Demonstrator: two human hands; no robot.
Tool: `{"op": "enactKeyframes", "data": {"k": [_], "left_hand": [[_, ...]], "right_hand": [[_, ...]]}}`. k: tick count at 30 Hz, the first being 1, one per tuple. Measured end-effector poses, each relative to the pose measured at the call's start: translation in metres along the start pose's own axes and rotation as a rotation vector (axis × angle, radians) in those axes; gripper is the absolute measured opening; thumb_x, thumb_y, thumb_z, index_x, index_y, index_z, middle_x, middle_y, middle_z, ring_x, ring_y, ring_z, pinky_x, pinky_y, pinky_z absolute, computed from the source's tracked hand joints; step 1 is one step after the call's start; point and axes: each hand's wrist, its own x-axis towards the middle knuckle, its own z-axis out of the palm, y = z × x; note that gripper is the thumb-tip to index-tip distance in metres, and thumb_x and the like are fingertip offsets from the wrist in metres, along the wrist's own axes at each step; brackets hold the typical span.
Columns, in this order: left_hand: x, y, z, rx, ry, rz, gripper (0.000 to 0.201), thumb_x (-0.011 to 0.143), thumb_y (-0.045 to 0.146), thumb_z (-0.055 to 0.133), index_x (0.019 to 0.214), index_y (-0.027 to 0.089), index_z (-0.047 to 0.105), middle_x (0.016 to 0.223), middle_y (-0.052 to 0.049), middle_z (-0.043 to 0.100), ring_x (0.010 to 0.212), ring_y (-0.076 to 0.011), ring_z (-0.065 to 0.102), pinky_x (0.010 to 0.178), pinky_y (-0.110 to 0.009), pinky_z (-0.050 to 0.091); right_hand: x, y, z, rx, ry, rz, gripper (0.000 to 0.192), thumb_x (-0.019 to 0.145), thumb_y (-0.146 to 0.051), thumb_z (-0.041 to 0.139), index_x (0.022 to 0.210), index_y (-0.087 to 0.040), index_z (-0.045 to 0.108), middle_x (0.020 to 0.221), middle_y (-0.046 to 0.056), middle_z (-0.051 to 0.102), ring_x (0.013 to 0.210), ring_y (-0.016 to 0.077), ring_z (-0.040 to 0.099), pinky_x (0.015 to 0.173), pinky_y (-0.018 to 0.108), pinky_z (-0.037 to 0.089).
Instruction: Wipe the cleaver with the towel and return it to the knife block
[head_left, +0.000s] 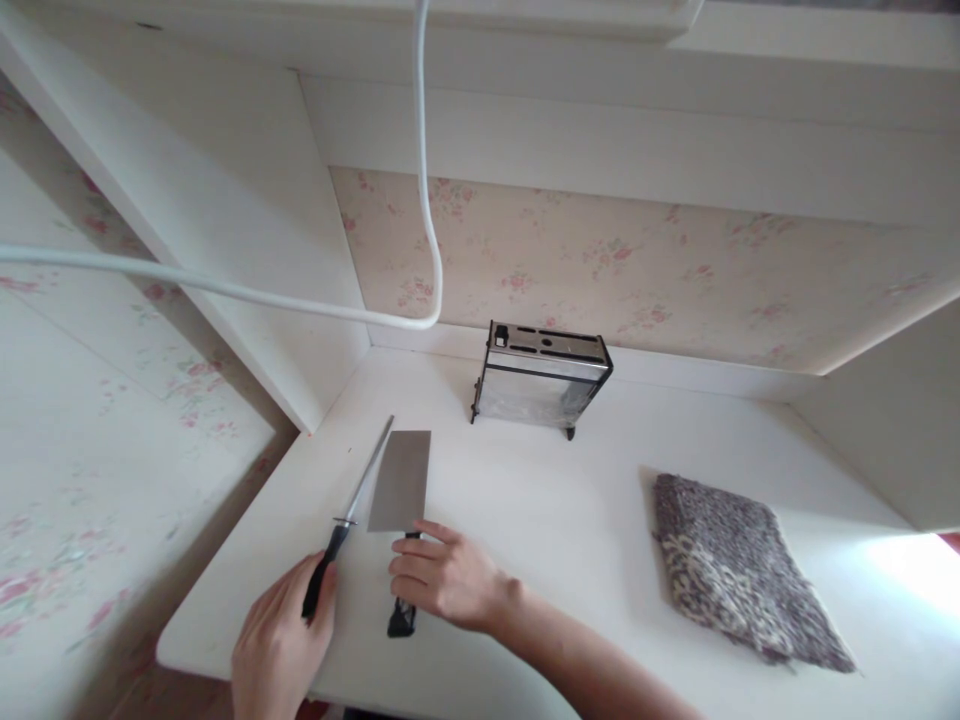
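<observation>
My left hand [281, 625] is closed around the black handle of a honing steel [367, 470], whose thin metal rod points away from me. Just to its right, a cleaver [401, 480] with a broad grey blade lies flat on the white desk top [540, 500]. The fingers of my right hand [446, 580] curl over the cleaver's black handle, the butt end of which sticks out below them. Rod and blade run side by side with a narrow gap near their far ends.
A metal knife block [544, 380] with black-edged slots stands near the back wall. To the right lies a folded grey-brown knitted cloth [742, 570]. A white cable or tube [427, 200] hangs across the upper view. A side panel [247, 200] rises at the left.
</observation>
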Motion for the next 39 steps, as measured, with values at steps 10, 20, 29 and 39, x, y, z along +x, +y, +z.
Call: {"op": "enactKeyframes", "data": {"k": [10,20,29,39], "left_hand": [[0.003,0.000,0.001,-0.070,-0.040,-0.010,0.028,0.088,0.040,0.053,0.105,0.019,0.061,0.102,-0.010,0.070,0.090,-0.0274,0.066,0.087,-0.041,0.047],[0.004,-0.009,0.006,-0.122,-0.040,-0.021,0.029,0.088,0.040,0.056,0.107,0.018,0.059,0.099,-0.010,0.069,0.088,-0.0253,0.065,0.084,-0.040,0.048],[0.093,0.047,-0.018,-0.702,-0.161,-0.361,0.034,0.090,0.046,0.048,0.112,0.023,0.060,0.117,-0.009,0.065,0.104,-0.0236,0.062,0.088,-0.036,0.051],[0.245,0.159,0.035,-1.424,-0.556,-0.255,0.052,0.088,0.048,0.053,0.134,0.024,0.050,0.152,-0.006,0.034,0.138,-0.0263,0.035,0.111,-0.040,0.032]], "right_hand": [[0.023,0.010,0.001,0.095,-0.207,-0.062,0.022,0.096,-0.020,0.049,0.077,-0.023,0.059,0.084,-0.004,0.067,0.091,0.0132,0.056,0.092,0.030,0.040],[0.025,0.014,-0.001,0.268,-0.284,-0.047,0.025,0.099,-0.019,0.039,0.103,-0.026,0.063,0.110,-0.005,0.070,0.108,0.0114,0.056,0.090,0.024,0.042],[-0.015,0.040,-0.056,0.635,0.225,0.657,0.025,0.092,-0.036,0.056,0.109,-0.024,0.068,0.107,0.004,0.071,0.100,0.0169,0.065,0.090,0.028,0.049],[-0.092,0.162,-0.142,0.446,1.139,1.448,0.045,0.080,-0.049,0.060,0.118,-0.025,0.058,0.126,0.006,0.059,0.111,0.0205,0.057,0.093,0.037,0.045]]}}
